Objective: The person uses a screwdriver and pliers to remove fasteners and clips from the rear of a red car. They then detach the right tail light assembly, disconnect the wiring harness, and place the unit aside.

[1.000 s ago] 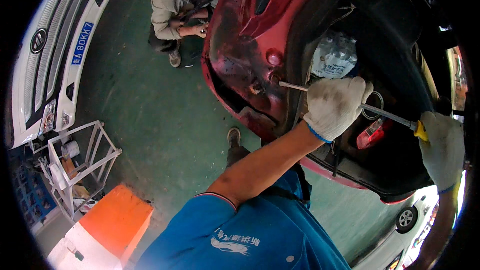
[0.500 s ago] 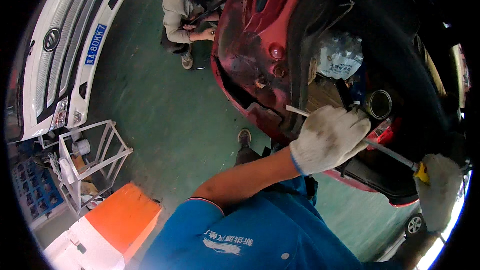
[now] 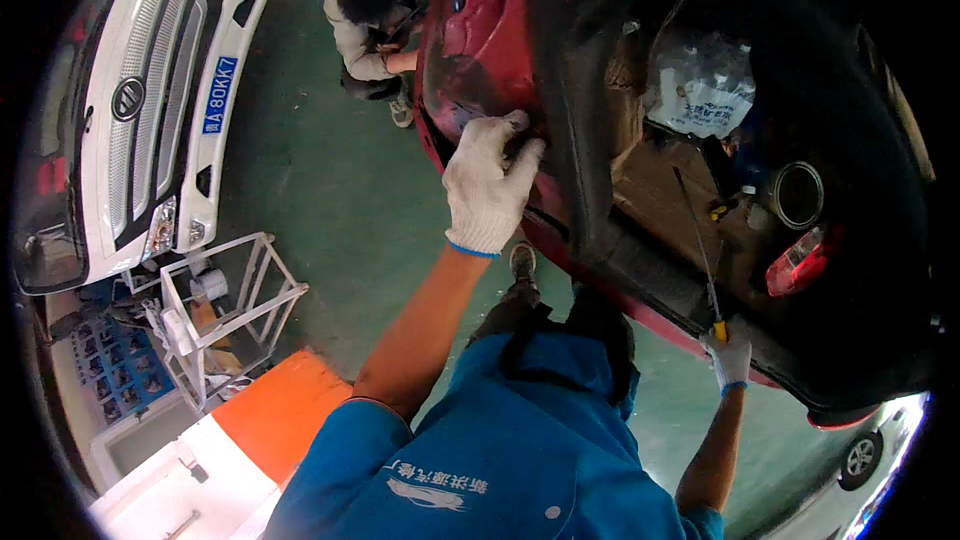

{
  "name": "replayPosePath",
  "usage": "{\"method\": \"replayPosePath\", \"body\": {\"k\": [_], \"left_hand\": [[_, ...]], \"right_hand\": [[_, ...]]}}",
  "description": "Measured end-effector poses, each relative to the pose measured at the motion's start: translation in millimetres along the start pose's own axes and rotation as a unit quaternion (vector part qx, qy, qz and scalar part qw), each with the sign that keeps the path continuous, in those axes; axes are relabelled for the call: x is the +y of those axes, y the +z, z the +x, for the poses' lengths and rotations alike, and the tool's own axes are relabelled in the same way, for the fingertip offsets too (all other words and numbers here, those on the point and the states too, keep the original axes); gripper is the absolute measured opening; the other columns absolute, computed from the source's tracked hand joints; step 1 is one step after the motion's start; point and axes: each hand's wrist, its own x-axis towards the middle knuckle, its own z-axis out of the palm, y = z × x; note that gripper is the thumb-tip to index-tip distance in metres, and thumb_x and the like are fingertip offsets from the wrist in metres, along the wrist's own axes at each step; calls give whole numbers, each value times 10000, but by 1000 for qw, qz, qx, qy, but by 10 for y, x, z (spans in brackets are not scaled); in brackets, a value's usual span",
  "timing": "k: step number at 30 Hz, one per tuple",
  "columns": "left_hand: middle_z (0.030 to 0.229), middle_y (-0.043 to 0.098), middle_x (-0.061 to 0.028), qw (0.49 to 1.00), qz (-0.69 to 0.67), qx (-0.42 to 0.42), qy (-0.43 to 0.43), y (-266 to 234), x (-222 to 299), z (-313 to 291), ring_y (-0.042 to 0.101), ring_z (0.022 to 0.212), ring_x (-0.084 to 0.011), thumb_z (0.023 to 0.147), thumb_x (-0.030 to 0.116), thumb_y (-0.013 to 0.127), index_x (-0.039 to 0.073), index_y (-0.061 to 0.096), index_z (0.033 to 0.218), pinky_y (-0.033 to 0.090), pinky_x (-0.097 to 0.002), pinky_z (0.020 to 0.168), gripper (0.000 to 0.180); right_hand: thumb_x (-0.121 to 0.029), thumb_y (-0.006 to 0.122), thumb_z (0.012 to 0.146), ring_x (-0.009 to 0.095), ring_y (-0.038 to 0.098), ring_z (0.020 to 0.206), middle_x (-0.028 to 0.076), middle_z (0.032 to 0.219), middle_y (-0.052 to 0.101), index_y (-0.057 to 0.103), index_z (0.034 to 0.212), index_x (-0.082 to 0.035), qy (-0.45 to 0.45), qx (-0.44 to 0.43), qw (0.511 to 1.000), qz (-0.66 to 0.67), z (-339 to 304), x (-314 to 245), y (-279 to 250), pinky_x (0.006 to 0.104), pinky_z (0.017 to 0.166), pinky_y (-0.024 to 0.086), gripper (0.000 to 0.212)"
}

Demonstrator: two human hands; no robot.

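My left hand [image 3: 490,182], in a white knitted glove, is at the rear corner of a red car [image 3: 497,45]. Its fingers and thumb are bent in against the scuffed body panel, and whatever lies between them is hidden. Beside the edge of the open boot, my gloved right hand [image 3: 729,358] is closed round the yellow handle of a long screwdriver [image 3: 719,329]. The thin shaft points away from me over the boot floor, with its tip apart from the left hand.
In the boot are a red tail lamp [image 3: 795,262], a round can [image 3: 798,194], a small yellow-handled tool [image 3: 720,210] and plastic-wrapped bottles [image 3: 703,90]. A co-worker [image 3: 375,0] crouches beyond the car's corner. At left stand a white vehicle [image 3: 150,110] and a white metal frame [image 3: 235,320].
My left hand has let go of the screwdriver shaft and moved left to the car's corner. My right hand has brought the screwdriver leftward, its shaft now pointing into the boot.
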Motion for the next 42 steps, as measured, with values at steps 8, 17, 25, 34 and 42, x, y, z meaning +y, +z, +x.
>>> {"method": "replayPosePath", "body": {"k": [8,17,25,34,42], "left_hand": [[1035,716,-157,1000,-4,-16,19,26,-292,51,718,922,-302,864,200,737,24,712,1099,560,-378,826,295],[1045,728,-154,996,-8,-45,-72,-13,-91,67,697,926,-202,891,131,715,-40,645,1167,537,-327,859,333],[1091,686,-121,992,-62,-30,-103,-26,-315,47,647,961,-171,910,43,663,-33,590,1214,517,-313,882,322],[1110,624,-63,994,-34,-21,-104,22,-387,-5,583,931,-125,957,59,644,-20,533,1256,484,-268,829,328],[1128,651,-117,990,-105,-31,-89,-15,-406,-46,647,962,-194,901,73,686,-45,537,1265,526,-324,880,410]], "right_hand": [[-337,832,753,390,671,878,197,931,706,678,1039,-41,-113,105,984,-93,302,-752,77,450,774,527,441],[-452,808,747,375,690,977,183,1040,728,703,1116,-90,-83,94,983,-134,970,-913,106,457,838,546,527],[-498,699,847,390,662,1064,177,1133,711,642,1284,-137,-120,72,974,-177,1827,-1178,451,498,905,536,570],[-475,638,916,348,585,1230,155,1356,616,595,1375,-127,-120,145,967,-172,2108,-1294,830,463,1004,502,578],[-474,558,949,383,632,1149,183,1276,661,637,1294,-116,41,68,974,-211,2106,-697,323,478,982,510,503]]}}
